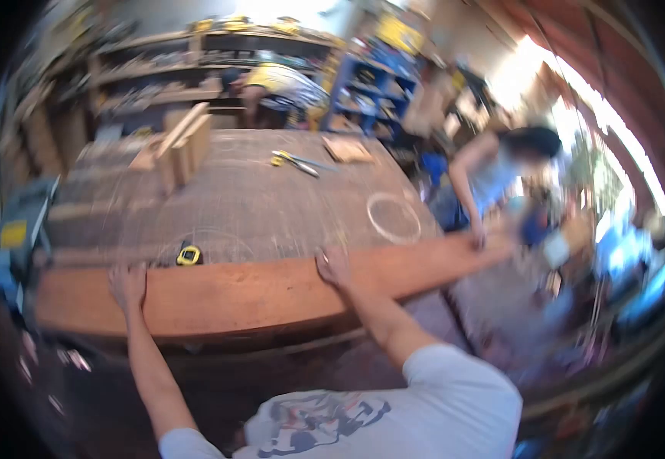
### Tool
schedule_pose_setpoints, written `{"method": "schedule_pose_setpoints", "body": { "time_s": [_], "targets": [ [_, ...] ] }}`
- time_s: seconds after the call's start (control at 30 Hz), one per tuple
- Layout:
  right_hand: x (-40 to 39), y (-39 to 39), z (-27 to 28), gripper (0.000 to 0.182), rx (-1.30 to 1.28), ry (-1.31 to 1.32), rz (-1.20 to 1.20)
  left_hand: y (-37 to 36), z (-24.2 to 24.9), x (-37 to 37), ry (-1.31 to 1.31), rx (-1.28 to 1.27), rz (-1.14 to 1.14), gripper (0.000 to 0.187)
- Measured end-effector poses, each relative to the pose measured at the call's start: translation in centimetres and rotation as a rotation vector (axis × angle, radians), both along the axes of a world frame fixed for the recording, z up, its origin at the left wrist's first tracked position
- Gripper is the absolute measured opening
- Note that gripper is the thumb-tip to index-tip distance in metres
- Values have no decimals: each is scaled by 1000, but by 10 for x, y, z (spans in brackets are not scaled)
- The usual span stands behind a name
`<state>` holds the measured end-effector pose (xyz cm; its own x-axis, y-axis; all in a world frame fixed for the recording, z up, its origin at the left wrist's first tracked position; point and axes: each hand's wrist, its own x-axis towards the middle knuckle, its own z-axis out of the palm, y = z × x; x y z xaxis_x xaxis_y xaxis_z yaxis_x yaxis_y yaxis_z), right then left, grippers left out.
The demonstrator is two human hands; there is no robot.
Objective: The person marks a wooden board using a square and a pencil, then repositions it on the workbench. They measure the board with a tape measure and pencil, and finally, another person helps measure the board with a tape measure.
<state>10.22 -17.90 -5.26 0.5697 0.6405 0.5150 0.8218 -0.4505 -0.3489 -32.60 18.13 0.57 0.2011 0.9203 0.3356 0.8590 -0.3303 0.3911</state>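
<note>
A long, reddish-brown wooden plank (pixel 233 294) lies along the near edge of the workbench, its right end reaching past the bench corner. Toward the plank's left end, my left hand (pixel 127 286) grips it with the fingers at the far edge. Near the middle, my right hand (pixel 335 266) holds the same far edge, fingers bent over it. Just beyond the plank, a yellow and black tape measure (pixel 189 255) sits between my hands. At the right end, a co-worker's hand (pixel 478 236) touches the board.
On the workbench (pixel 271 206) stand upright wood pieces (pixel 184 149), with yellow-handled tools (pixel 296 163) and a flat wood piece (pixel 348 149) farther back. A co-worker (pixel 493 172) leans in at right; another person (pixel 283 86) bends by the shelves. A grey-green machine (pixel 22 229) is at left.
</note>
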Motion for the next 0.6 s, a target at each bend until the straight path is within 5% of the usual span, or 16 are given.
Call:
{"method": "schedule_pose_setpoints", "body": {
  "time_s": [0.13,0.37,0.5,0.6],
  "targets": [
    [-19,-11,27,31,-57,-67,-80,11,-8,3,179,-17,11,61],
    [-105,-97,61,23,503,-60,-68,47,-43,-17,-63,-65,-111,63],
    [-159,-230,39,24,590,-12,-419,-5,-21,2,-128,170,-198,65],
    [-188,-339,-18,26,447,114,-878,-71,-20,34,-202,1,-290,62]
  ]
}}
